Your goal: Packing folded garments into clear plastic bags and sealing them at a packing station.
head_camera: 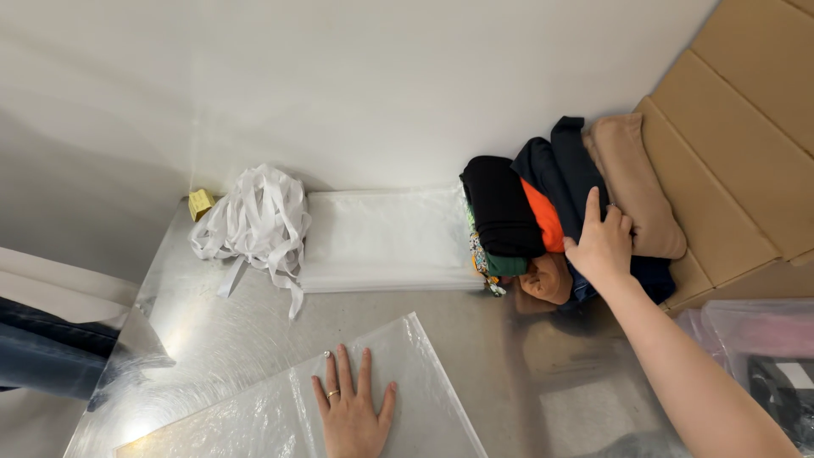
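Reaching: the right hand (604, 246) stretches to the clothes pile (560, 220), index finger straight on a navy garment (566, 161), other fingers curled on the folds; whether they pinch the cloth cannot be told.
Pressing: the left hand (354, 407), ring on one finger, lies flat with fingers spread on a clear bag (407, 373), well left of the pile and nearer the person.
Pile: rolled and folded pieces lie side by side against the wall; a black roll (500, 208) at its left, orange (545, 219) and navy in the middle, a tan piece (632, 182) at its right, a brown one (547, 278) at the near edge.
Around: a flat stack of clear bags (386, 242) touches the pile's left side; further left lie a tangle of white strips (259, 220) and a small yellow tag (200, 203).
Blocking: cardboard (738, 144) stands just right of the pile, touching the tan piece; a pink-tinted bag (763, 339) lies nearer than the pile, at the right.
Surface: a shiny metal table (212, 339).
Room: a plain white wall (339, 85) behind the pile.
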